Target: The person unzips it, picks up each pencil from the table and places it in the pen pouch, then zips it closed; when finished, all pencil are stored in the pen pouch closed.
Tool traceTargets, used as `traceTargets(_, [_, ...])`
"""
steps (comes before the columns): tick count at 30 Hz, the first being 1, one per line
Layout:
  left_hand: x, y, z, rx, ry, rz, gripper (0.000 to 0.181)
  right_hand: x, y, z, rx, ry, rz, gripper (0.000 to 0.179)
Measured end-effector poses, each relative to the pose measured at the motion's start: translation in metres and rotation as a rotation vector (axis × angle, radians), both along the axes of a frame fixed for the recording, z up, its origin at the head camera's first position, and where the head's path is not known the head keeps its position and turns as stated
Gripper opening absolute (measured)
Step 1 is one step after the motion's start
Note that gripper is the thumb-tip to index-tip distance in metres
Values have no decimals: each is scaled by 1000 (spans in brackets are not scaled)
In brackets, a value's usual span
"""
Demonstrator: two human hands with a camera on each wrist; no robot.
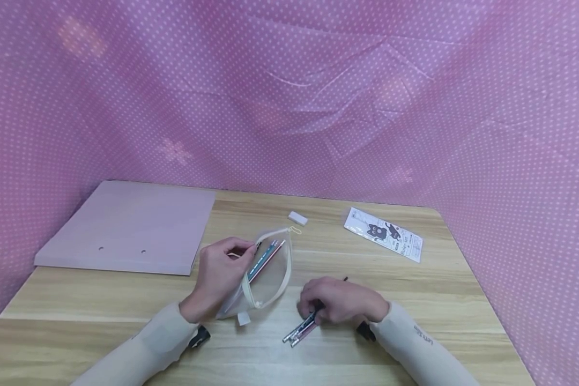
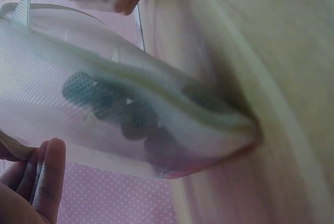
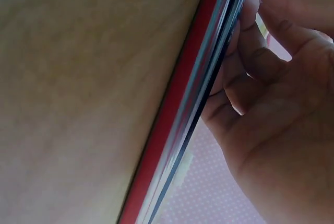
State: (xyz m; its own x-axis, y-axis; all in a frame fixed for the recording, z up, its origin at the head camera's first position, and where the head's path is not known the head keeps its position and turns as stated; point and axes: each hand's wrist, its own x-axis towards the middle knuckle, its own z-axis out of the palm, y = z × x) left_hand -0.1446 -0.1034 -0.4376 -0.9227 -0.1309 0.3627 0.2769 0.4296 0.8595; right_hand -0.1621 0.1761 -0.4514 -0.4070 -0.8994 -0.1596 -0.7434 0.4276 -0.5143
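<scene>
My left hand [image 1: 224, 271] pinches the near-left rim of a pale mesh zip pouch [image 1: 290, 268], whose mouth gapes toward the right. Inside it lean a few pencils [image 1: 262, 264], teal and dark red, their tips up near the opening. Through the mesh in the left wrist view, dark rounded pencil ends [image 2: 138, 117] show low in the pouch. To the right of the pouch, my right hand [image 1: 342, 300] grips a small bunch of pencils [image 1: 302, 328] low over the table, silver ends pointing toward me. In the right wrist view, a red pencil [image 3: 177, 96] lies alongside darker ones.
A white eraser [image 1: 297, 218] lies behind the pouch. Farther right is a ruler set packet [image 1: 384, 234] with cat drawings. A large pale folder [image 1: 130, 225] covers the table's back left. Pink dotted cloth [image 1: 289, 107] hangs around the wooden table [image 1: 405, 354].
</scene>
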Motion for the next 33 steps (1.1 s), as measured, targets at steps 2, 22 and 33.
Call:
traceTargets(2, [0, 0, 0, 2, -4, -1, 4, -2, 0, 0, -3, -16, -20, 33])
traceTargets(22, [1, 1, 1, 29, -34, 2, 5, -13, 3, 12, -286, -55, -291, 19])
traceTargets(33, [-1, -1, 0, 16, -16, -2, 6, -28, 3, 8, -708, -223, -675, 30])
